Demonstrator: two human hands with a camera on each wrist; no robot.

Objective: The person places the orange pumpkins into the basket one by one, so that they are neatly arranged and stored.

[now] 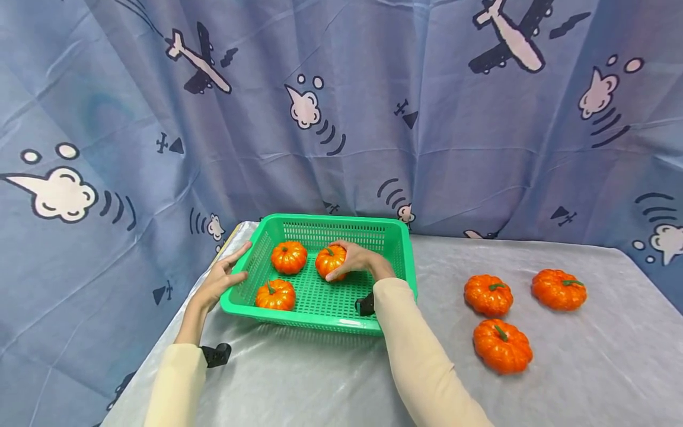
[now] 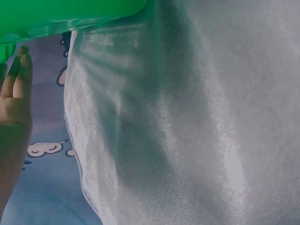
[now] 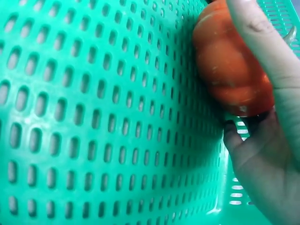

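R hand [image 1: 358, 259] grips orange pumpkin [image 1: 328, 264] in grn basket [image 1: 320, 321] w/ 2 others [image 1: 289, 257]; L hand [image 1: 215, 283], fingers extended, at its L edge; 3 pumpkins [image 1: 503, 347] on desk [image 1: 277, 385].

No text, label, brand, number or sign can be read in any view

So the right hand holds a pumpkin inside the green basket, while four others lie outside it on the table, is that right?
Not four: the head view shows three pumpkins lying loose on the table. The right hand does hold a pumpkin inside the green basket.
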